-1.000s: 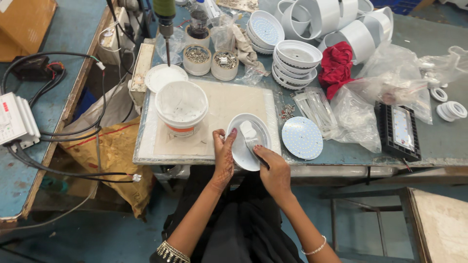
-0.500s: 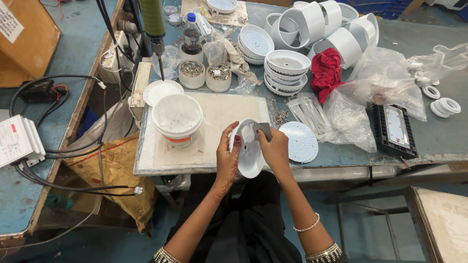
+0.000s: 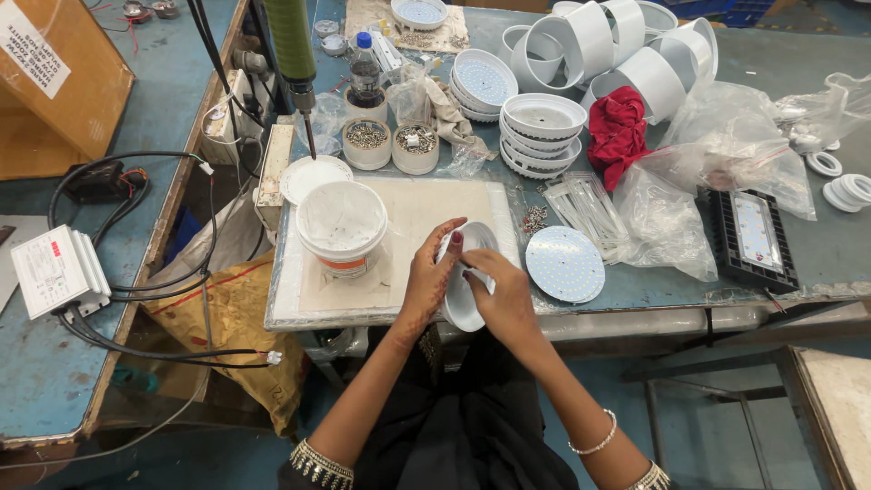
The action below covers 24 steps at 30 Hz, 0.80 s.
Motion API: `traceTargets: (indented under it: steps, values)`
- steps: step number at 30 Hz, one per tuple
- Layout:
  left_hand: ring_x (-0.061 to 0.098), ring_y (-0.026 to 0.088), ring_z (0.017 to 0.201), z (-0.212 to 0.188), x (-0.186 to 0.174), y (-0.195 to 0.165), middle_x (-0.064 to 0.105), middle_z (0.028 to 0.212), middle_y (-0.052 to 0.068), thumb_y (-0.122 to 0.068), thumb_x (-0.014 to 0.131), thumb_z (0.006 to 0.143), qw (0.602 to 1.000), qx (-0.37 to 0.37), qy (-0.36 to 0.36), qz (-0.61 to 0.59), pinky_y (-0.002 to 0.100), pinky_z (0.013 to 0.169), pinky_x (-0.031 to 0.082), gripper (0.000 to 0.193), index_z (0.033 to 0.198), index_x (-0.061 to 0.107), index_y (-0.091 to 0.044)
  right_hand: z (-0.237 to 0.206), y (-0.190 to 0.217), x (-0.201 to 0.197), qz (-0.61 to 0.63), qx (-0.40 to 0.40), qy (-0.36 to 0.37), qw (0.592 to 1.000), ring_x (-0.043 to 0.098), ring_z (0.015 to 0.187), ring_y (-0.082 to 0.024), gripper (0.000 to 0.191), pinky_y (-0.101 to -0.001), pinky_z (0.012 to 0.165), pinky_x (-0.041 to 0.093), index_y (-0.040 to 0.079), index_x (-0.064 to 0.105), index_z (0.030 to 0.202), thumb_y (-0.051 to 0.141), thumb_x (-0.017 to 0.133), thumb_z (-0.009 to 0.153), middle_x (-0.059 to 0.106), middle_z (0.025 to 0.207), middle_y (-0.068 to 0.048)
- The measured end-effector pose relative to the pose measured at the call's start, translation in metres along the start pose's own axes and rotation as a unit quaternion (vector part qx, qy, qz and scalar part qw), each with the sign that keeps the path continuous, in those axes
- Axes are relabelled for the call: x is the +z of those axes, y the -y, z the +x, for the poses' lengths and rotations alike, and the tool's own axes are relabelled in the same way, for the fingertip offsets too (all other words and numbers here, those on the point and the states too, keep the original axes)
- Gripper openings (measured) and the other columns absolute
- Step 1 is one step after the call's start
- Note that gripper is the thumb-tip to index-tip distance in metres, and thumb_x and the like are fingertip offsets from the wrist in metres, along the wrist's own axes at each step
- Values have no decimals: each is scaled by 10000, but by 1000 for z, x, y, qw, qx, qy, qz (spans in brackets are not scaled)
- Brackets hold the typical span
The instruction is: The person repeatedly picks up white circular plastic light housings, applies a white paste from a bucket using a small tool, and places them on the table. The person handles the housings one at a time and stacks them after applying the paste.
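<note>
White round lamp housing (image 3: 464, 290) held tilted over the near edge of the pale work mat (image 3: 426, 213), gripped from both sides. Left hand (image 3: 431, 277) curled around its left rim, fingers wrapped over the top. Right hand (image 3: 499, 295) closed on its right side, fingertips pressed into the dish, perhaps on a small part there, too hidden to tell. On the mat, left of the housing: white plastic tub (image 3: 342, 222). Just off the mat's right edge: round LED disc (image 3: 565, 263), with a few loose screws (image 3: 533, 218) beside it. Beyond the mat's far edge: two small cups of screws (image 3: 392, 143), hanging electric screwdriver (image 3: 293, 54), stacked white housings (image 3: 543, 132), red cloth (image 3: 618, 132).
</note>
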State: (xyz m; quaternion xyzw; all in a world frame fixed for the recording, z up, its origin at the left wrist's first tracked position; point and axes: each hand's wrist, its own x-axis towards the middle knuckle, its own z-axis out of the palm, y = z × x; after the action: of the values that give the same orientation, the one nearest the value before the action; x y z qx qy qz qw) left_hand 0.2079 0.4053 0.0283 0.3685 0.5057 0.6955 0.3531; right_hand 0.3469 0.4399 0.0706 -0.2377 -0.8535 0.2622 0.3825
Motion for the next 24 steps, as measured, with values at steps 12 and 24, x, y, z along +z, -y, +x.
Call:
traceTargets:
  steps: [12,24]
  values:
    - [642,140,1018,29,-19,21,683,1141,84,-570,648,914,989,-67,51,-118,262,856,544,664,1320,648,-46,-31,-15,-9,-24,-158,103,982,662,1171,-286,466,-439,1092,469,54,730,1158,-113,640,732,715,1159,-91]
    - [667,156,1063,48,-17,29,680,1143,104,-596,670,871,983,-123,24,-131,286,881,577,714,1301,633,-28,-38,-74,-30,45,25,88,995,721,1104,-268,368,-397,1015,514,73,750,1129,-85,609,828,755,1139,-88]
